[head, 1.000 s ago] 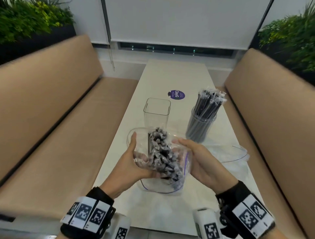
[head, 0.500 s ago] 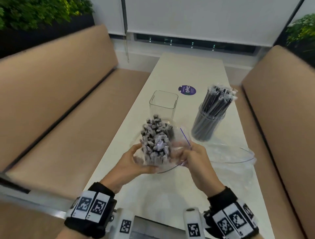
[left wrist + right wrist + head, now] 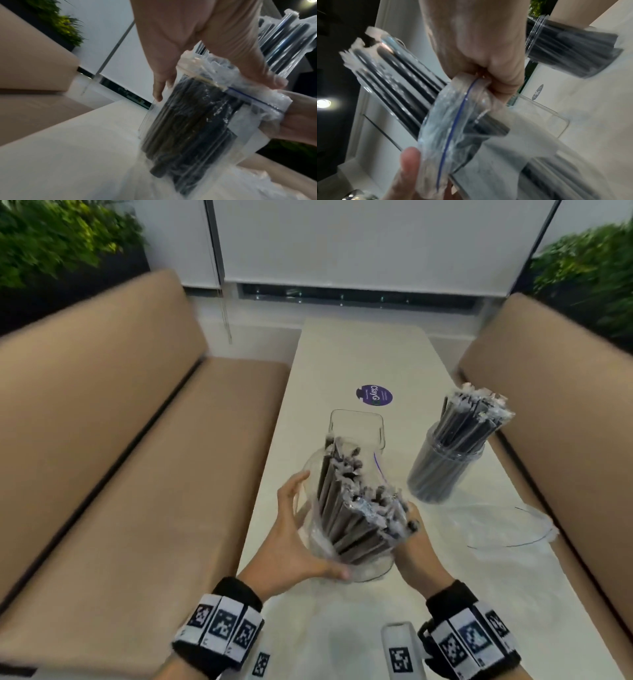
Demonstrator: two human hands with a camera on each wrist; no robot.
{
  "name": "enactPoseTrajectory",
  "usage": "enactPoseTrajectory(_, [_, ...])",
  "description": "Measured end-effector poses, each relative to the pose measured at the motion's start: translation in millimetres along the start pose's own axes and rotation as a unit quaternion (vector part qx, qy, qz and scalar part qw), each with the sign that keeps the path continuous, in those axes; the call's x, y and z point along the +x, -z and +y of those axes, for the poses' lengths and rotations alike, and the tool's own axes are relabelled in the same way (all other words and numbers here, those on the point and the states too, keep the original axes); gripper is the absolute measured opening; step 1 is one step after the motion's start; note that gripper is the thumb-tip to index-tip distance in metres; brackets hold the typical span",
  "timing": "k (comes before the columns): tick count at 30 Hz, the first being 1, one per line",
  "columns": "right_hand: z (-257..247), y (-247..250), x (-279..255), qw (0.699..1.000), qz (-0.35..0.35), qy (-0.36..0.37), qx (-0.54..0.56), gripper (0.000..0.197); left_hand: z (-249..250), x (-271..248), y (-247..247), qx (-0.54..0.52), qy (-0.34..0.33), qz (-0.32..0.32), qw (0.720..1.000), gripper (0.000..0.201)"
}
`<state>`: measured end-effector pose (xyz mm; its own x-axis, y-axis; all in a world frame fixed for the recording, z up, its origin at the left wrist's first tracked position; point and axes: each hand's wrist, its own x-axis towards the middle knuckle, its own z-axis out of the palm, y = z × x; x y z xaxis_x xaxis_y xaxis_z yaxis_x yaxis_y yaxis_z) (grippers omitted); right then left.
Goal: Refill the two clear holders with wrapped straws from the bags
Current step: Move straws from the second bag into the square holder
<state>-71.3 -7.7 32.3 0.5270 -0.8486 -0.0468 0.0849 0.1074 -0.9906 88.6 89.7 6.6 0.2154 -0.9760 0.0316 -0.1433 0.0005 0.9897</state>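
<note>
Left hand [image 3: 294, 546] cups bag [image 3: 373, 563], right hand [image 3: 418, 546] pinches its mouth, likely baring straws [image 3: 346, 508] for empty holder [image 3: 356, 426] at 12 o'clock.

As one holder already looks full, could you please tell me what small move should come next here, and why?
Probably tip the bag forward so its straws slide into the square holder. That one stands empty just beyond, the round holder is packed, and the left hand and right hand grip the bag, straws poking out.
</note>
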Motion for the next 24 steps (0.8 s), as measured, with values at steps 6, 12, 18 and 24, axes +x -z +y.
enactPoseTrajectory(6, [34.9, -26.4, 17.4, 0.995, 0.07, 0.012, -0.072, 0.037, -38.3, 15.6, 8.8, -0.035, 0.049, -0.109, 0.992, 0.15])
enactPoseTrajectory(12, [45.3, -17.7, 26.9, 0.98, 0.024, -0.053, -0.188, 0.035, -54.1, 23.0, 0.6, -0.007, 0.056, -0.056, 0.997, 0.118])
enactPoseTrajectory(18, [15.8, 7.6, 30.7, 0.937, 0.092, 0.067, -0.33, 0.026, -46.0, 14.9, 4.5, -0.05, 0.046, 0.09, 0.994, 0.079])
enactPoseTrajectory(24, [-31.4, -7.7, 10.2, 0.98, -0.011, 0.154, -0.126, 0.053, -35.8, 20.2, -8.0, -0.081, -0.007, 0.158, 0.984, 0.081])
